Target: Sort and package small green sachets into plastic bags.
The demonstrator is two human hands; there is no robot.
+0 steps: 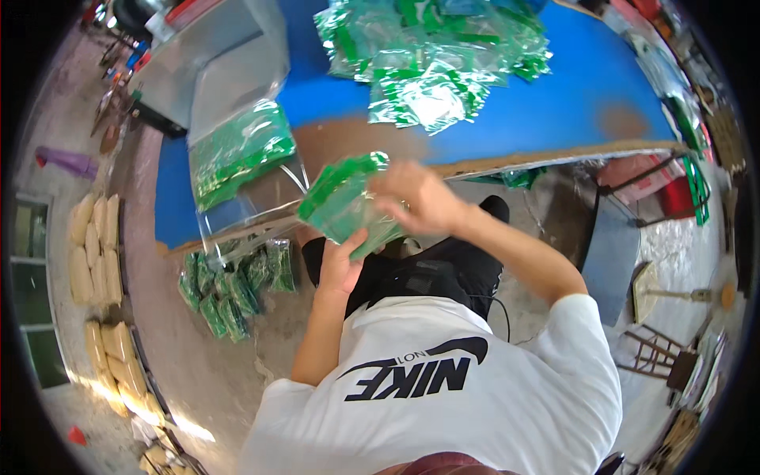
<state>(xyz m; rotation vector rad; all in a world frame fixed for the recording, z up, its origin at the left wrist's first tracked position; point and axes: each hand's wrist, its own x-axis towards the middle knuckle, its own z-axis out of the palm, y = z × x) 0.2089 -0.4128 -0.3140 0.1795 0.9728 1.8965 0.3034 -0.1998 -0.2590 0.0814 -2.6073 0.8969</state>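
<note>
My left hand (pixel 343 265) grips a stack of green-and-clear plastic bags (pixel 342 202) from below, above my lap at the table's front edge. At the right side of that stack is my right hand (pixel 418 198), blurred by motion; its fingers look curled, and I cannot tell whether they pinch a bag. Left of the stack, a large clear plastic bag (pixel 229 212) hangs over the table edge with green packets (pixel 241 150) inside it. A heap of shiny green-and-clear bags (pixel 443 67) lies on the far part of the table.
The blue table (pixel 586 111) has a worn brown front edge. A grey box-like stand (pixel 186 59) is at its far left. Several bundles of green bags (pixel 233 297) lie on the floor below, left. Tan sacks (pixel 96 249) are farther left; a wooden stool (pixel 661 360) stands at right.
</note>
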